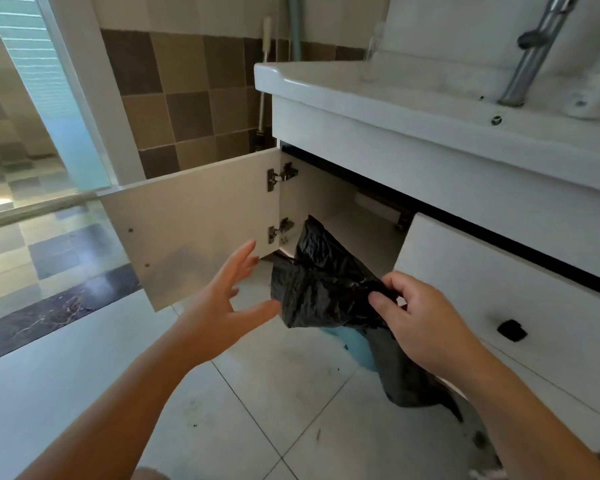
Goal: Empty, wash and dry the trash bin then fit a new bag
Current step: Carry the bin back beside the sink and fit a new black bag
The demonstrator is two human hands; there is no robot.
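Right hand: the right hand (426, 323) pinches a crumpled black bag (323, 282) at its right edge, thumb and fingers curled into the plastic.
Left hand: the left hand (229, 289) is spread wide, fingers straight, holding nothing; its thumb tip lies just beside the bag's left edge, contact unclear.
Bag: hangs in the air between the two hands, in front of the open cabinet, at about 1 o'clock from the left hand.
Bin: a light blue bin (355, 344) shows only as a sliver below the bag, at 6 o'clock from it, standing on the floor (257, 403); a second dark bag or liner (406, 375) drapes beside it under the right forearm, mostly hidden.
Cabinet: a white vanity cabinet (347, 216) under the sink; its left door (194, 230) is swung open toward 9 o'clock, two metal hinges (281, 174) on view.
In the way: the open door stands just behind the left hand's fingers; the bag covers the lower cabinet opening and most of the bin.
Drawer: a white front (499, 271) with a dark knob (511, 330) at 3 o'clock from the bag.
Counter: a white basin top (326, 84) at 12 o'clock, with a chrome pipe (534, 53) rising from it.
Surroundings: brown checked wall tiles (187, 98) at 11 o'clock; a glass partition (49, 116) at 9 o'clock; specks of dirt on the pale floor tiles.
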